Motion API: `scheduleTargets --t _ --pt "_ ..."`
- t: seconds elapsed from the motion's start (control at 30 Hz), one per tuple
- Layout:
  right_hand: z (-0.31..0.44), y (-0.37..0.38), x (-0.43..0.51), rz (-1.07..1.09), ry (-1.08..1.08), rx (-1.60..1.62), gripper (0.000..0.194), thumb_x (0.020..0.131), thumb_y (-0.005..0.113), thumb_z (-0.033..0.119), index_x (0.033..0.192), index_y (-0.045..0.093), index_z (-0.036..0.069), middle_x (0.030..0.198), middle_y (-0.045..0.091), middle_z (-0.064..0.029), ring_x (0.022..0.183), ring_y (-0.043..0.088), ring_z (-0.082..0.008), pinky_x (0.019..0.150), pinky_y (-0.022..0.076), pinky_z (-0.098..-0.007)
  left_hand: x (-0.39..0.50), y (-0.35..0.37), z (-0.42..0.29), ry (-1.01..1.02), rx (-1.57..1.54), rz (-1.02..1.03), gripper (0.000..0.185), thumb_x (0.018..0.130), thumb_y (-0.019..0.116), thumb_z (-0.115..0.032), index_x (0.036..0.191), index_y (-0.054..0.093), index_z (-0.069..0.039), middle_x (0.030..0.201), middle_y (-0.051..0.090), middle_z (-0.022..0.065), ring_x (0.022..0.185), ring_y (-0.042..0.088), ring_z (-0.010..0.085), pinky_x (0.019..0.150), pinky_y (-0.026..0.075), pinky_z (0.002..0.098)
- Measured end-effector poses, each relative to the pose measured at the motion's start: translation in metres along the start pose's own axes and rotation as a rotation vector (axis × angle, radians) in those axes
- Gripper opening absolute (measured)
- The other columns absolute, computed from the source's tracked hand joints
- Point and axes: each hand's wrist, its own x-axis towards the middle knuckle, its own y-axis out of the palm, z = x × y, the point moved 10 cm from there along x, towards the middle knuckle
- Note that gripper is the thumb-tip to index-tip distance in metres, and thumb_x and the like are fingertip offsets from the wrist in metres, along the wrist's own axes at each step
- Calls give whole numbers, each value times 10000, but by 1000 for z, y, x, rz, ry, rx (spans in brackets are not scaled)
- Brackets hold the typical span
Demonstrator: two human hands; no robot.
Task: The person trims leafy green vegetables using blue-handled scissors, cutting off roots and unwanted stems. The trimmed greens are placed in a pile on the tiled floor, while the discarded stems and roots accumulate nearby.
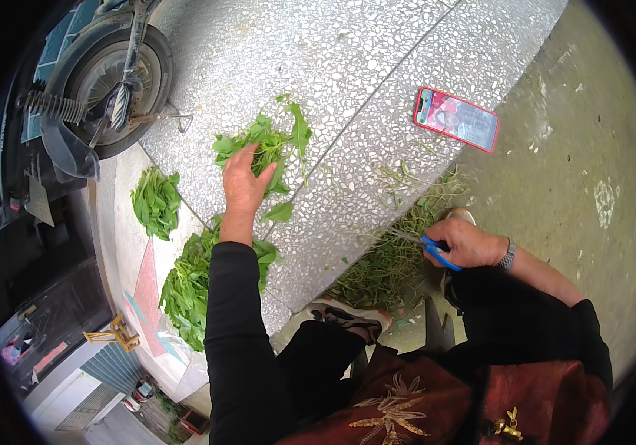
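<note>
My left hand [244, 179] reaches onto a small heap of leafy greens [262, 146] on the speckled terrazzo slab [346, 67], fingers bent and thumb apart; whether it grips any stems is hidden. A loose leaf [278, 212] lies just below it. My right hand [457, 242] holds blue-handled scissors [437, 253] by the handles, their blades pointing left over the slab's edge. Beneath the blades a pile of cut stems and roots [387, 275] lies on the ground. A larger heap of greens [187, 289] is beside my left sleeve, and a neat bunch [157, 203] sits farther left.
A smartphone in a red case [457, 119], its screen lit, lies at the slab's right edge. Stem scraps [401, 177] are scattered near it. A motorbike wheel [115, 83] stands at the upper left. My shoe [351, 318] is beside the stem pile.
</note>
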Motion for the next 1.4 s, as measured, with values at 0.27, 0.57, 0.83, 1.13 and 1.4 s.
scheduleTargets --t 0.27,0.57,0.83,1.13,1.4 --pt "-4 -4 4 -19 20 66 216 859 672 184 784 589 -1 712 592 -194 661 590 -384 616 465 -450 -7 -44 -14 41 -11 -77 333 758 849 -190 1035 692 -90 1015 676 90 1014 612 269 896 524 392" --pt "2 0 16 -17 21 -48 248 877 677 204 778 579 0 708 586 -198 651 588 -368 614 463 -446 -11 25 -70 -161 -22 -47 190 873 743 -254 819 690 -80 813 672 132 644 653 310 617 523 444" --pt "2 -4 14 -16 38 6 263 885 689 221 782 591 0 714 596 -195 643 589 -364 608 466 -435 -39 34 -27 -520 -811 -28 84 886 691 -87 904 629 -32 731 631 34 563 579 131 560 523 316" --pt "4 0 10 -23 15 -4 256 884 692 214 791 593 -3 710 595 -191 636 585 -357 598 461 -427 -62 -21 -6 -562 -1567 -165 84 955 603 -2 1014 593 -62 742 558 -1 573 486 68 641 614 332" --pt "3 1 8 -29 24 -4 233 884 692 199 796 609 0 707 606 -178 626 601 -319 592 462 -413 -134 -71 -15 120 -93 111 134 793 680 60 866 618 -35 825 618 94 734 625 244 905 565 377"
